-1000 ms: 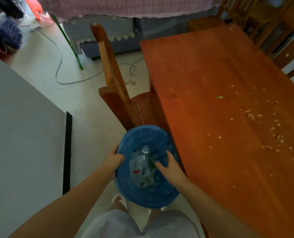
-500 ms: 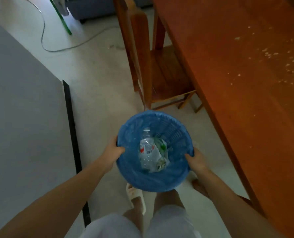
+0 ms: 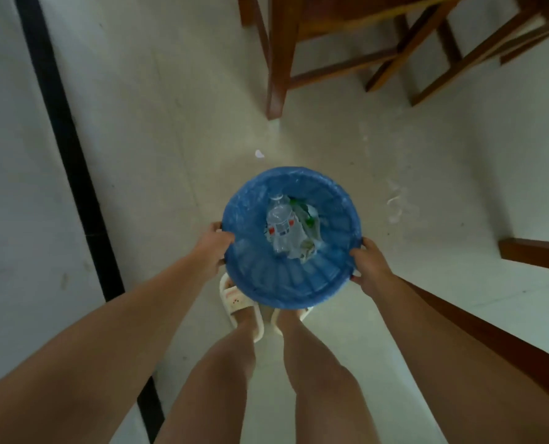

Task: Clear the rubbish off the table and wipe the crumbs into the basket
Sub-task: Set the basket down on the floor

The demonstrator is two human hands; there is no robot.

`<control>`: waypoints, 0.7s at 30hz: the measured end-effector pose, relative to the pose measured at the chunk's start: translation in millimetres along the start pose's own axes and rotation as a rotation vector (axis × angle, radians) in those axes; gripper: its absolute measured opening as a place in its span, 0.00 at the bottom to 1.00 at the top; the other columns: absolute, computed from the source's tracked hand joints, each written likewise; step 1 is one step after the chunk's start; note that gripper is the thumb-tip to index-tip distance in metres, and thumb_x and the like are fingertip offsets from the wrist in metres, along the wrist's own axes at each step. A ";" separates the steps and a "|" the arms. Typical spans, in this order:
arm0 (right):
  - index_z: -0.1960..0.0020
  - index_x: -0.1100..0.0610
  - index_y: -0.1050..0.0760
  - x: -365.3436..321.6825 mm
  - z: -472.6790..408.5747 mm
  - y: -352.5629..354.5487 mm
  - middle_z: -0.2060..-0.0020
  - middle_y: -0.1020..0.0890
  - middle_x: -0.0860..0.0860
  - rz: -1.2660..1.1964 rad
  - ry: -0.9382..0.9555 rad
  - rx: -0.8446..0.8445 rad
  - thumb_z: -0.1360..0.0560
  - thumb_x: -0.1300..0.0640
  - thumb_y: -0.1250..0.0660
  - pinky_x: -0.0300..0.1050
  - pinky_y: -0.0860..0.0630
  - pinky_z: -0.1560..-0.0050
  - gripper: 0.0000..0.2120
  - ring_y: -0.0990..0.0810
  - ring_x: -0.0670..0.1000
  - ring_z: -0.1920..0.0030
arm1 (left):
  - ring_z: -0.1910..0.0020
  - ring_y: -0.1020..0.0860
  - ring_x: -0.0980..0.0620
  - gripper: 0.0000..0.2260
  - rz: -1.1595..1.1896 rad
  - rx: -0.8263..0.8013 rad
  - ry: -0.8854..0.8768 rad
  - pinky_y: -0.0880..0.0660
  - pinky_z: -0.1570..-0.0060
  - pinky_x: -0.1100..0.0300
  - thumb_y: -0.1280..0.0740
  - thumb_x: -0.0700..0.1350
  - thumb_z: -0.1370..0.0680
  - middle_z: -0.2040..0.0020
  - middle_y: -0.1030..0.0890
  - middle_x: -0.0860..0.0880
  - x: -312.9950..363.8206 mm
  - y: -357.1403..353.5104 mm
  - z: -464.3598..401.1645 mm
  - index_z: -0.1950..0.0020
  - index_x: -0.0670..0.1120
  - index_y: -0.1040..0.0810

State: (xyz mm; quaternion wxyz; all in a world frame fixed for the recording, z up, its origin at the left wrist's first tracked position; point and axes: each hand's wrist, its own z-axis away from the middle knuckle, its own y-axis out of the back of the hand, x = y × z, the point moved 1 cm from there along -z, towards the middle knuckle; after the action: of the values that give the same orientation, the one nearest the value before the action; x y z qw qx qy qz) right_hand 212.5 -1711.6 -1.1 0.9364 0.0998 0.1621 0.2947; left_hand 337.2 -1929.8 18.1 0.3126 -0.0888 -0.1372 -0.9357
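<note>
Black strip [image 3: 65, 149] ran down the pale floor at left. L hand [image 3: 213, 246] gripped the basket [image 3: 257, 280] rim, fingers curled round its left edge. Blue basket w/ liner was held over the floor, just above the person's sandals [image 3: 237, 299] — crushed bottle [image 3: 279, 227] & wrappers lay inside. R hand [image 3: 369, 267] clasped the opposite rim. Chair legs [image 3: 278, 59] stood beyond — table edge [image 3: 491, 334] at right.

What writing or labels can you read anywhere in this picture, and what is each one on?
None can be read.
Plastic bottle in the blue basket: its label has red and blue marks, too blurred to read.
Left slipper: reddish print on the strap, too small and blurred to read.
</note>
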 end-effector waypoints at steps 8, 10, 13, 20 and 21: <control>0.38 0.55 0.33 33.4 -79.8 -26.0 0.37 0.26 0.61 -0.093 0.011 0.068 0.21 0.61 0.44 0.61 0.29 0.36 0.13 0.26 0.63 0.38 | 0.46 0.27 0.47 0.22 -0.043 0.002 0.029 0.26 0.48 0.52 0.41 0.34 0.24 0.35 0.26 0.42 -34.8 -21.0 -88.8 0.30 0.43 0.34; 0.37 0.55 0.34 37.0 -76.8 -25.2 0.37 0.27 0.61 -0.074 0.021 0.073 0.21 0.61 0.44 0.57 0.29 0.36 0.13 0.26 0.61 0.38 | 0.45 0.27 0.48 0.23 -0.058 -0.004 0.031 0.28 0.48 0.54 0.41 0.35 0.24 0.34 0.27 0.43 -35.1 -21.8 -85.5 0.28 0.44 0.36; 0.29 0.54 0.40 32.8 -56.5 -17.3 0.33 0.31 0.57 -0.090 0.001 0.056 0.20 0.59 0.44 0.46 0.32 0.42 0.20 0.29 0.55 0.39 | 0.37 0.29 0.46 0.27 -0.092 0.011 0.031 0.31 0.43 0.53 0.40 0.36 0.24 0.30 0.30 0.44 -24.3 -17.1 -66.0 0.25 0.46 0.39; 0.31 0.65 0.38 -14.6 104.1 12.3 0.35 0.29 0.64 0.167 0.214 -0.018 0.21 0.64 0.43 0.41 0.29 0.50 0.19 0.29 0.61 0.38 | 0.44 0.28 0.51 0.22 -0.253 -0.039 -0.163 0.32 0.48 0.60 0.39 0.39 0.22 0.34 0.26 0.43 37.5 3.0 94.2 0.28 0.43 0.36; 0.32 0.65 0.37 -21.5 135.0 18.7 0.37 0.28 0.62 0.179 0.266 -0.039 0.22 0.63 0.42 0.37 0.28 0.57 0.19 0.27 0.58 0.41 | 0.47 0.26 0.54 0.20 -0.266 -0.062 -0.226 0.31 0.50 0.63 0.39 0.38 0.22 0.37 0.24 0.44 46.0 6.7 126.4 0.30 0.43 0.34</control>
State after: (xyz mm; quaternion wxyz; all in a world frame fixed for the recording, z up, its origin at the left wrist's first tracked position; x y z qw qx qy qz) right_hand 235.1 -1721.4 134.7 0.8785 0.0558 0.2695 0.3905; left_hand 315.2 -1921.2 150.6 0.1658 -0.1840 -0.1531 -0.9567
